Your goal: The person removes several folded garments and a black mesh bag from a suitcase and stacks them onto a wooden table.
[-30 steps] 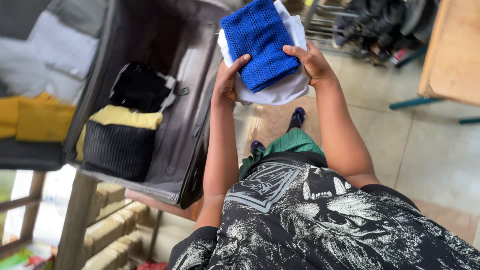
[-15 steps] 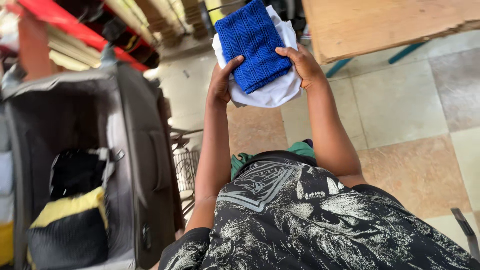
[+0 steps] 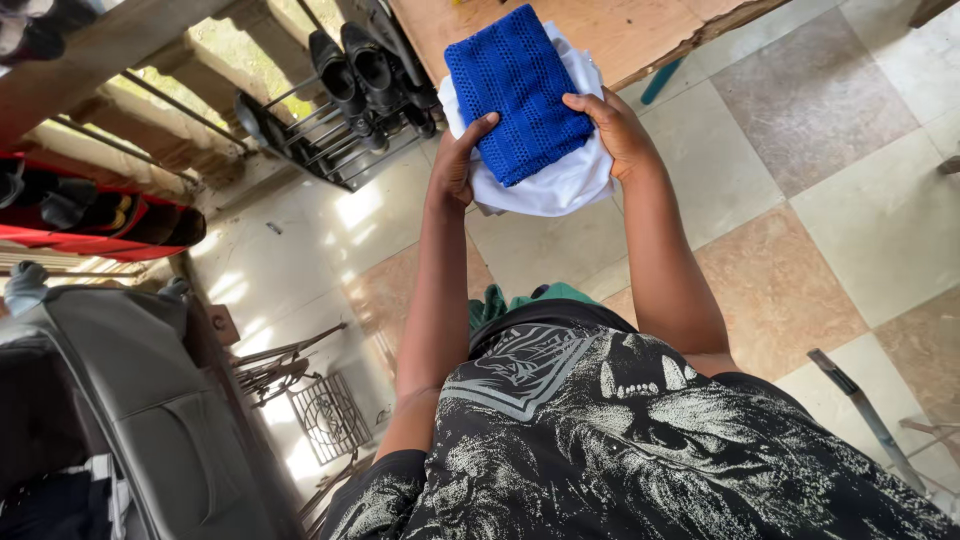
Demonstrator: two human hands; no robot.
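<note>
Folded clothes [image 3: 530, 110] (blue atop white) gripped between hands [image 3: 455, 160] [image 3: 618, 130].

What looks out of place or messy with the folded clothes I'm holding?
Nothing stands out. The blue knit cloth lies folded on the white cloth, gripped by the left hand and right hand.
</note>
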